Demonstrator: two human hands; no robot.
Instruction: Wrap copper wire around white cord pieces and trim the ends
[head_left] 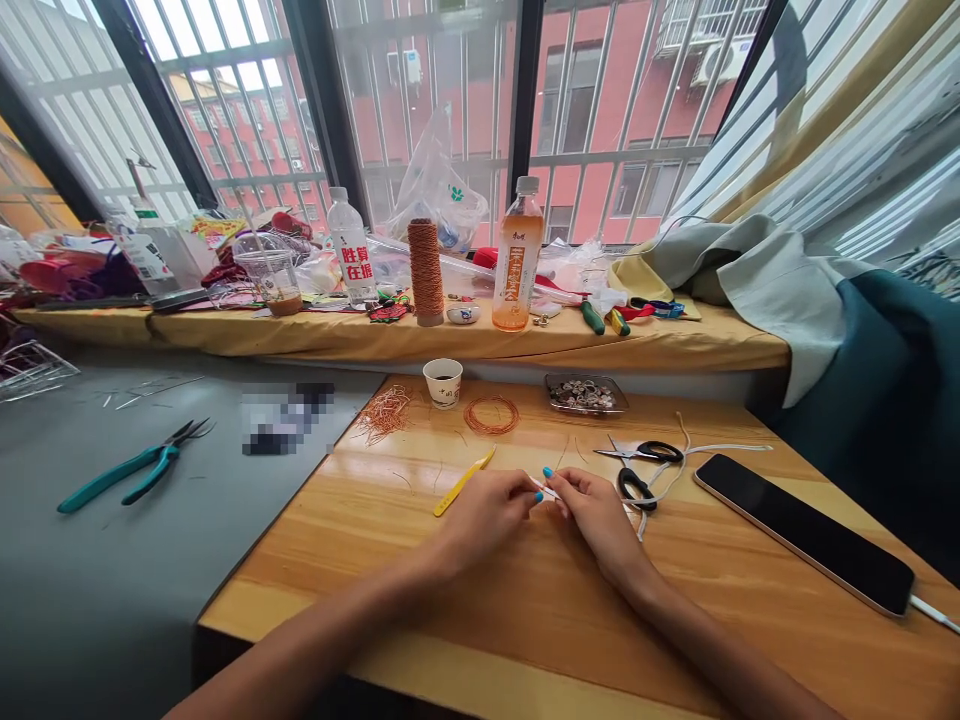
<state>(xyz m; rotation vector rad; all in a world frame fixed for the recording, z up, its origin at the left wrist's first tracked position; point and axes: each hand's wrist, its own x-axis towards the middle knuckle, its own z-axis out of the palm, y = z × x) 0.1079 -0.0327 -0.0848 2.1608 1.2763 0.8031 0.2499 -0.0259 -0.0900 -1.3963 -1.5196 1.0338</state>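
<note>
My left hand (495, 505) and my right hand (592, 510) meet above the wooden table, thumbs and fingertips pinched together. Between them runs a short stretch of thin white cord (548, 490), with both hands closed on it. Fingers partly hide its ends. Just left of my left hand lies a pair of yellow tweezers (465, 482). Beyond my right hand are black-handled scissors (660, 452), with a loose white cord (724, 448) lying across them. A coil of copper-coloured wire (491, 415) rests farther back.
A paper cup (442, 384) of dark liquid stands near a heap of cut wire pieces (386, 414). Small metallic bits fill a clear tray (585, 393). A phone (806, 530) lies right; teal pliers (142, 470) lie left. Bottles and a thread spool (426, 272) line the sill.
</note>
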